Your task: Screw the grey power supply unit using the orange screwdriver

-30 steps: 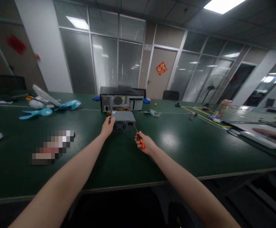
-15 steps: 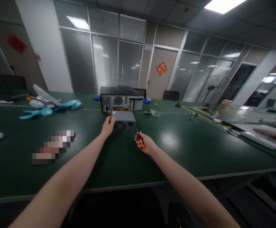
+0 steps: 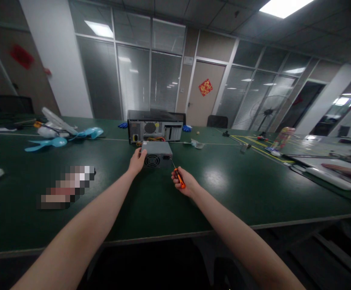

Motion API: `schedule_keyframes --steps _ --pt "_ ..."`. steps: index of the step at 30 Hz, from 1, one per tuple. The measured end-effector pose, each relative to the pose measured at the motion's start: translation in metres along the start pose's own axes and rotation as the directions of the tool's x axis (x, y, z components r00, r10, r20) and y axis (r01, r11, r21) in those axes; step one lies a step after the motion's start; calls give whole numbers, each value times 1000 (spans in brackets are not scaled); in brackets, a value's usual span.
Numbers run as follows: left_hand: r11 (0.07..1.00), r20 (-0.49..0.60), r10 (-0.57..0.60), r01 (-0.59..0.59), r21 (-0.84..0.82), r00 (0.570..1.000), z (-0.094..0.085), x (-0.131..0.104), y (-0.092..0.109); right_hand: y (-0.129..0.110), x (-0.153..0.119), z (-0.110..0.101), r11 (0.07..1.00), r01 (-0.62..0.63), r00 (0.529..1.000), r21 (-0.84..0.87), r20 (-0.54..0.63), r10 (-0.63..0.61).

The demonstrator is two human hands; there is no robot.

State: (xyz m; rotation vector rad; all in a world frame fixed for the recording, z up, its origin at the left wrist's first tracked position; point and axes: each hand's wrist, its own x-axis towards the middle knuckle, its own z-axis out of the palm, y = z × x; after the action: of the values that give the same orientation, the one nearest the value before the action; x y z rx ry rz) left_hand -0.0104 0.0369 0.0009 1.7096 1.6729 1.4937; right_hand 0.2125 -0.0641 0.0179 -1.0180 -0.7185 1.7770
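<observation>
Power supply unit (image 3: 157, 154): on green surface (image 3: 223, 189), just before computer case (image 3: 155, 126). Left hand (image 3: 137, 160) braces its left corner; right hand (image 3: 181, 181) fingers closed around orange screwdriver (image 3: 178, 177), tip near its right edge. Risk: tip slipping off a screw, unit sliding.

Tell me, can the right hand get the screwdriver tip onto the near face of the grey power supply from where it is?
Probably yes. The right hand holds the screwdriver just beside the power supply, with bare table between; the left hand grips the far left corner.
</observation>
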Motion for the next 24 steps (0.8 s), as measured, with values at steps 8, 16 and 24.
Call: schedule_keyframes --steps 8,16,24 --pt "1000 7 -7 7 -4 1000 0 0 1 1 0 0 1000 1 1000 3 -20 0" --pt "1000 9 -2 3 -24 1000 -1 -1 3 1 3 -1 998 25 999 -63 -26 -26" --pt "1000 9 -7 7 -25 1000 -1 -1 2 2 2 -2 999 6 1000 -51 22 -5"
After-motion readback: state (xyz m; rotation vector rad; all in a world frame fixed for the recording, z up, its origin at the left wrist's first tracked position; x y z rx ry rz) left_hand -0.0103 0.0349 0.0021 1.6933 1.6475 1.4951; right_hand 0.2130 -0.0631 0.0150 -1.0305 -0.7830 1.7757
